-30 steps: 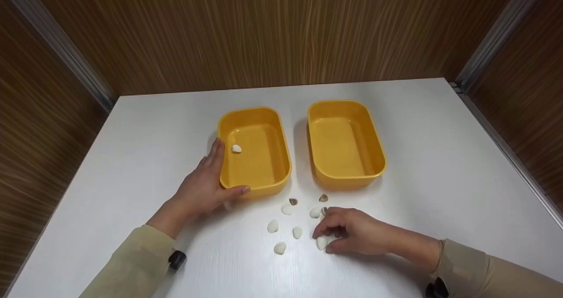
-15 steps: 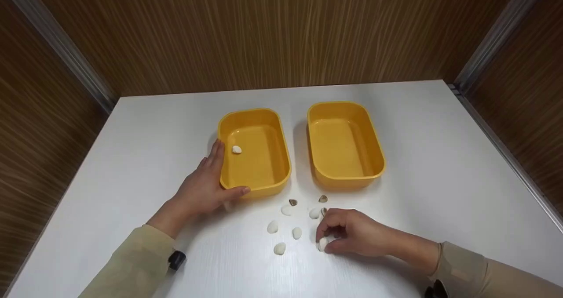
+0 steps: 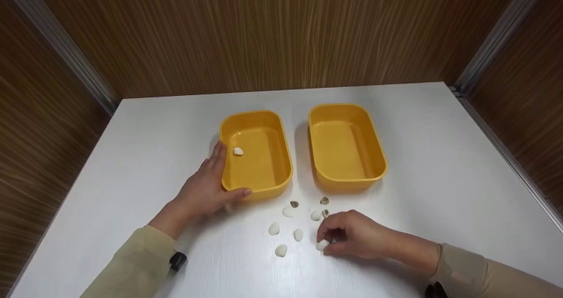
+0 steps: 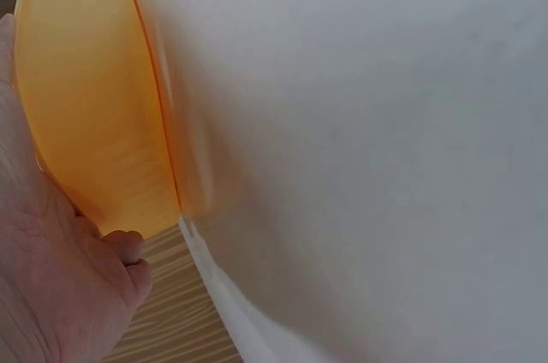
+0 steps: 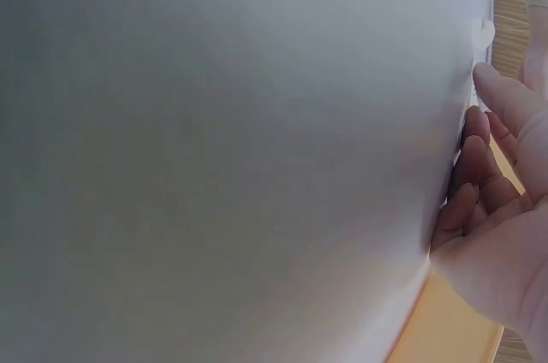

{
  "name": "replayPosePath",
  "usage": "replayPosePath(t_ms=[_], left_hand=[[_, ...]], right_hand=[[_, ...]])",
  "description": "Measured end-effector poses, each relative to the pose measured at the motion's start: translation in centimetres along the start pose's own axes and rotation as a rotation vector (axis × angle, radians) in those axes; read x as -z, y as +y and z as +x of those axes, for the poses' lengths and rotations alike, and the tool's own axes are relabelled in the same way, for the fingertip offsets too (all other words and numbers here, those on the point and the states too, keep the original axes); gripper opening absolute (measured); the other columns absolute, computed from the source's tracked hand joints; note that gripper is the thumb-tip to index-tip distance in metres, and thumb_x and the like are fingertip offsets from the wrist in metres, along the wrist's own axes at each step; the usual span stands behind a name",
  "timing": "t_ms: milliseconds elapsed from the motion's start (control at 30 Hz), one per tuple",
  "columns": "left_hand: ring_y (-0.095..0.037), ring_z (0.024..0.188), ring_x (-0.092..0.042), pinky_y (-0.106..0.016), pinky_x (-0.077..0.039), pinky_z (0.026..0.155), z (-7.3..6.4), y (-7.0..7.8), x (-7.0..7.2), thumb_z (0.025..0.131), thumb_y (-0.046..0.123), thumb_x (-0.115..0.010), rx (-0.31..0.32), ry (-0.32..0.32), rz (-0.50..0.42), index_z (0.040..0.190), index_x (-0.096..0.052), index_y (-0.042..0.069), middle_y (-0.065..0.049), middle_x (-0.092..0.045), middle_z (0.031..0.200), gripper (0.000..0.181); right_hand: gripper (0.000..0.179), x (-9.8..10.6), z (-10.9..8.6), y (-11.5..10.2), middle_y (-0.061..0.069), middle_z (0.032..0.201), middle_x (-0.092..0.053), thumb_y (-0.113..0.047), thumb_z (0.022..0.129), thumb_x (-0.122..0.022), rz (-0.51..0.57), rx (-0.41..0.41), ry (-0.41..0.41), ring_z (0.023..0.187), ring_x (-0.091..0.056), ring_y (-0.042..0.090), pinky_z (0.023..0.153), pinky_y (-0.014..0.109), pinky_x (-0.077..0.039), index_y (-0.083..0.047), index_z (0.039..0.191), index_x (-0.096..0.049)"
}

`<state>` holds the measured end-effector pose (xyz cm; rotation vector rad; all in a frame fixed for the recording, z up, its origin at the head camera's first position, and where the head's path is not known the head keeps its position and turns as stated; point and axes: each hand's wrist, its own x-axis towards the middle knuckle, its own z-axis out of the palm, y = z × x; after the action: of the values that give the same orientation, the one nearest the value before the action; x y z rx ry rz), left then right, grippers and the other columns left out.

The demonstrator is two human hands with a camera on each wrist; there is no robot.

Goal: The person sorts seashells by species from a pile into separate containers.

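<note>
My left hand rests against the near left corner of a yellow plastic bin, its thumb along the front rim and its straight fingers against the left side. One white shell lies inside. Curled fingers of my right hand hold a small white seashell between thumb and fingertips, at the tabletop. Left of that hand, several white shells lie loose, among them one shell. Small brown-and-white shells lie nearer the bins. In the right wrist view, the right hand hides what it pinches.
A second yellow bin stands to the right of the first, with a narrow gap between them. Both are on a white table. Wood-grained panels rise behind the table and at both sides.
My right fingers have drawn together on the white shell and shifted very slightly. My left hand stays at the bin. The whole head view has moved a little.
</note>
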<state>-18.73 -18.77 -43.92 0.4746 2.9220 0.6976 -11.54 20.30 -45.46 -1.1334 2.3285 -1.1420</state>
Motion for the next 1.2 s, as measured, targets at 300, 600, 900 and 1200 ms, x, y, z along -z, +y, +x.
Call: replayPosePath(t_ms=[300, 600, 900, 1200], left_hand=[[-0.038, 0.161, -0.017, -0.054, -0.021, 0.128, 0.0, 0.06, -0.01, 0.084, 0.089, -0.059, 0.0, 0.002, -0.004, 0.17, 0.006, 0.009, -0.01, 0.004, 0.178, 0.135], [-0.039, 0.161, -0.015, -0.056, -0.023, 0.127, 0.02, 0.06, 0.18, 0.084, 0.09, -0.057, 0.01, -0.003, 0.002, 0.17, 0.006, 0.007, -0.012, 0.004, 0.178, 0.136], [-0.038, 0.162, -0.014, -0.057, -0.023, 0.127, 0.06, 0.02, 0.12, 0.084, 0.09, -0.057, 0.013, -0.014, 0.007, 0.17, 0.008, 0.008, -0.012, 0.005, 0.178, 0.135], [-0.04, 0.161, -0.014, -0.057, -0.023, 0.127, 0.04, 0.12, 0.12, 0.085, 0.09, -0.057, 0.009, -0.014, 0.016, 0.169, 0.007, 0.006, -0.013, 0.006, 0.178, 0.135]], right_hand=[[0.018, 0.32, -0.06, -0.13, -0.011, 0.086, -0.067, -0.01, 0.09, -0.086, -0.039, 0.008, 0.005, 0.079, -0.059, 0.004, 0.071, 0.023, -0.055, -0.02, 0.102, -0.078], [0.021, 0.6, 0.09, -0.31, -0.011, 0.079, -0.063, -0.004, 0.09, -0.083, -0.042, 0.022, 0.02, 0.074, -0.054, 0.001, 0.067, 0.022, -0.051, -0.019, 0.103, -0.079], [0.027, 0.44, 0.32, -0.34, -0.011, 0.085, -0.07, 0.001, 0.087, -0.083, -0.13, 0.047, -0.001, 0.076, -0.059, 0.0, 0.07, 0.022, -0.055, -0.018, 0.106, -0.082], [0.021, 0.75, 0.77, -0.26, -0.008, 0.083, -0.069, -0.002, 0.087, -0.083, -0.193, 0.151, 0.023, 0.073, -0.061, 0.003, 0.068, 0.018, -0.054, -0.012, 0.106, -0.082]])
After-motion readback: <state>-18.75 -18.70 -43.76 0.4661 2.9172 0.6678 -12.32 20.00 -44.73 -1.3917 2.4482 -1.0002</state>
